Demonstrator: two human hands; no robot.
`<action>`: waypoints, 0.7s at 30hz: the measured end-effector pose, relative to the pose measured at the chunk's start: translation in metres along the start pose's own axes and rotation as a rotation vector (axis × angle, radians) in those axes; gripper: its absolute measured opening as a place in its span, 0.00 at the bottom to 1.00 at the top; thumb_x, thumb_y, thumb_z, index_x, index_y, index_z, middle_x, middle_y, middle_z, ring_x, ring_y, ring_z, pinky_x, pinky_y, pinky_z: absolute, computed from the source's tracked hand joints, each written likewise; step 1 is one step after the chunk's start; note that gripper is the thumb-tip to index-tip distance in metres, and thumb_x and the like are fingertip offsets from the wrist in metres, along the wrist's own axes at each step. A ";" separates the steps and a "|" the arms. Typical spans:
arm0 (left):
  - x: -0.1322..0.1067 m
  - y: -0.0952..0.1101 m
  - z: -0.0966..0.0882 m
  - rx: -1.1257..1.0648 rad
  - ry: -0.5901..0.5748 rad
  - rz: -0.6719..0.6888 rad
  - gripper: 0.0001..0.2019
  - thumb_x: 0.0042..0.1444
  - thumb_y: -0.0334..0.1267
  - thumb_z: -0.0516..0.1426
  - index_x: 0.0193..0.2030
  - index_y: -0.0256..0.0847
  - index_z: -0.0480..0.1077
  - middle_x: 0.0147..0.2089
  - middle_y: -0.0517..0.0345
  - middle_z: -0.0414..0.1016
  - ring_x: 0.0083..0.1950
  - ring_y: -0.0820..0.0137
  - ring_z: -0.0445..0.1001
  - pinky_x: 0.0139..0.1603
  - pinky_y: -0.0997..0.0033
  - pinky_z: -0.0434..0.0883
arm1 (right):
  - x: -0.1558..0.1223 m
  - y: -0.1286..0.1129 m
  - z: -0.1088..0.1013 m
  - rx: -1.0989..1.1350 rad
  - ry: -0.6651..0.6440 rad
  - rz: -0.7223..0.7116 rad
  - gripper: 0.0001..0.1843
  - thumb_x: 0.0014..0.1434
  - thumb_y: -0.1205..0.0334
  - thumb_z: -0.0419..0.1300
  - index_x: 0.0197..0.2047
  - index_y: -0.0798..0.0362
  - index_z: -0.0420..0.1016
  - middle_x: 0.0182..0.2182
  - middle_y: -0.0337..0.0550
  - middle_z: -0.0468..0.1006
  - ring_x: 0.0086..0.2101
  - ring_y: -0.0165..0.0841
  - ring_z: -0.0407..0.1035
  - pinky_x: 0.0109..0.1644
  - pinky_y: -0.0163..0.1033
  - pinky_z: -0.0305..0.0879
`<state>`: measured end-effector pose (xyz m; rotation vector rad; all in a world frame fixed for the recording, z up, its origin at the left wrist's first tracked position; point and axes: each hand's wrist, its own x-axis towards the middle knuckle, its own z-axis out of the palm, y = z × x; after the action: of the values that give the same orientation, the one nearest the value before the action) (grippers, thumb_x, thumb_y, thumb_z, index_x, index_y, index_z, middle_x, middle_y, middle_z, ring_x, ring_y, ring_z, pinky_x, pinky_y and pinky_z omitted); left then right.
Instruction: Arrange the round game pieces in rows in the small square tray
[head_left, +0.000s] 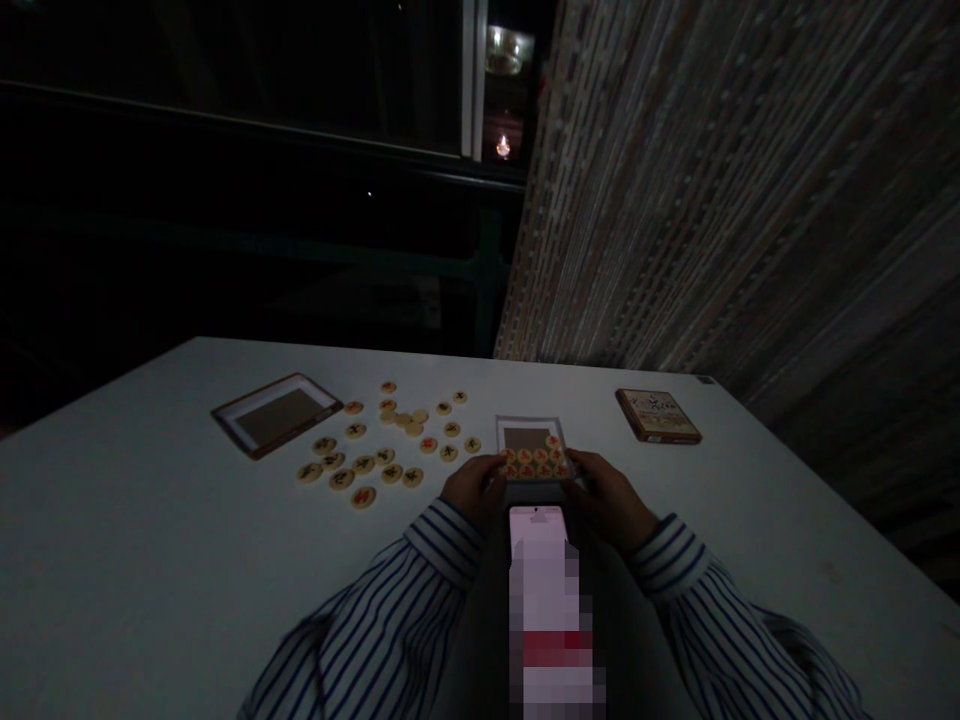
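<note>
Left hand point(474, 490): pinching the left side of the tray point(527, 437)
Right hand point(613, 494): same deal on its right side
Tray: between the hands, red-marked discs point(541, 456) in its near end
Loose discs point(364, 464): scattered left on the table point(187, 560) (some red-marked too)

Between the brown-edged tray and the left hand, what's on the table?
The head view shows scattered round pieces, some marked red or black, some plain, between the brown-edged tray and the left hand.

The white table point(172, 560) bears an open tray point(279, 418) near its far-left corner, round pieces point(363, 497) (some red-marked) alongside, and a box point(658, 415) near its far-right corner.
</note>
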<state>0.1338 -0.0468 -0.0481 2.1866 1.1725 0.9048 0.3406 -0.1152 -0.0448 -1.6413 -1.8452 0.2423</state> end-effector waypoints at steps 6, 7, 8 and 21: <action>0.000 0.000 -0.001 0.013 -0.010 -0.007 0.14 0.48 0.34 0.49 0.41 0.38 0.69 0.40 0.53 0.74 0.39 0.69 0.72 0.41 0.69 0.70 | -0.001 -0.001 0.000 0.017 0.008 0.014 0.23 0.52 0.63 0.53 0.53 0.54 0.60 0.44 0.48 0.69 0.40 0.34 0.66 0.46 0.43 0.64; 0.001 0.000 -0.001 0.015 -0.012 -0.003 0.14 0.48 0.34 0.49 0.41 0.38 0.69 0.40 0.53 0.74 0.39 0.69 0.72 0.41 0.69 0.70 | -0.001 -0.001 0.000 0.019 0.011 0.011 0.23 0.52 0.62 0.53 0.53 0.53 0.60 0.44 0.48 0.69 0.40 0.34 0.66 0.46 0.43 0.64; 0.001 0.000 -0.001 0.017 -0.014 0.000 0.14 0.48 0.35 0.49 0.42 0.38 0.69 0.40 0.53 0.74 0.39 0.69 0.72 0.41 0.69 0.70 | -0.001 -0.001 0.001 0.019 0.016 0.007 0.23 0.52 0.62 0.52 0.53 0.53 0.59 0.44 0.48 0.69 0.40 0.34 0.66 0.46 0.43 0.64; 0.001 0.002 -0.006 0.009 0.009 0.047 0.13 0.48 0.33 0.50 0.40 0.37 0.69 0.38 0.52 0.74 0.36 0.70 0.72 0.38 0.69 0.71 | -0.002 -0.001 0.001 0.004 0.079 0.008 0.21 0.54 0.57 0.51 0.51 0.54 0.61 0.42 0.49 0.69 0.37 0.33 0.66 0.40 0.42 0.66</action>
<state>0.1311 -0.0458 -0.0427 2.2275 1.1358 0.9317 0.3390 -0.1168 -0.0454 -1.6332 -1.7785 0.1820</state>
